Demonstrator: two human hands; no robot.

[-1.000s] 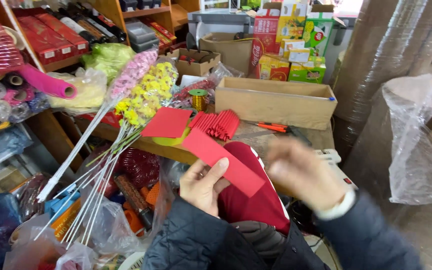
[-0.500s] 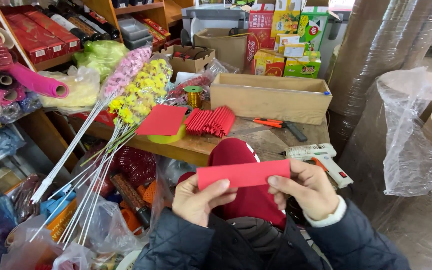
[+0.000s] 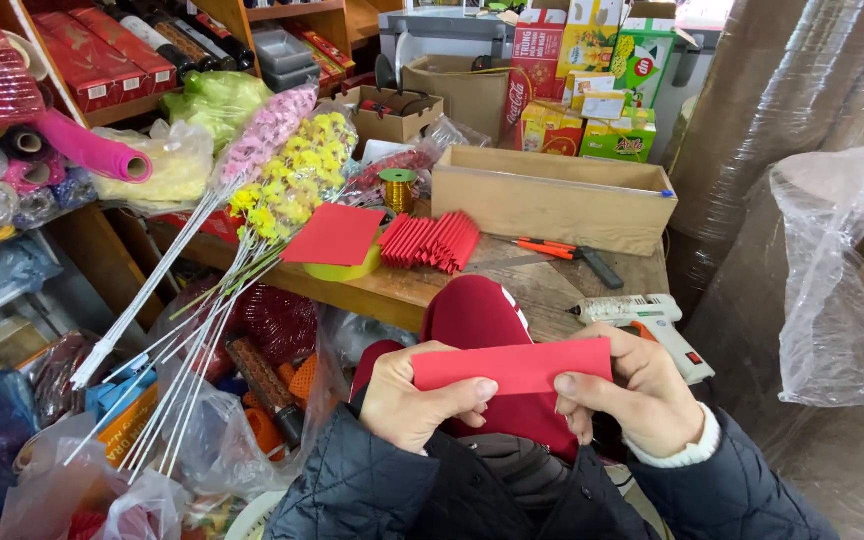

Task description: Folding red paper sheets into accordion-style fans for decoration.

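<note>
Above the person's lap, both hands hold one folded strip of red paper [image 3: 512,367] level and stretched between them. The left hand [image 3: 414,400] pinches the left end, with the thumb on the front face and the other fingers behind it. The right hand [image 3: 634,393] pinches the right end in the same way, its thumb pressing near the lower edge. Both grips are closed on the paper, and the strip lies flat and horizontal, probably so that the fold stays sharp along its length.

Behind the hands stands a worn wooden worktable [image 3: 542,285]. On it a row of pleated red paper pieces [image 3: 430,241] lies close together, which looks like a place for finished pieces. Just beside it, a flat red paper sheet [image 3: 334,234] rests on top of a yellow-green tape roll [image 3: 344,268]. A white hot glue gun [image 3: 644,318] lies on the table edge nearest to the right hand, easy to reach. An orange-handled utility knife [image 3: 564,253] lies in front of a long open cardboard box [image 3: 554,195]. A small spool of gold ribbon [image 3: 398,187] stands behind the pleats.

At the left, artificial yellow and pink flowers on long white stems [image 3: 272,170] lean against the table, with their stems going down into plastic bags [image 3: 202,430] on the floor.
</note>
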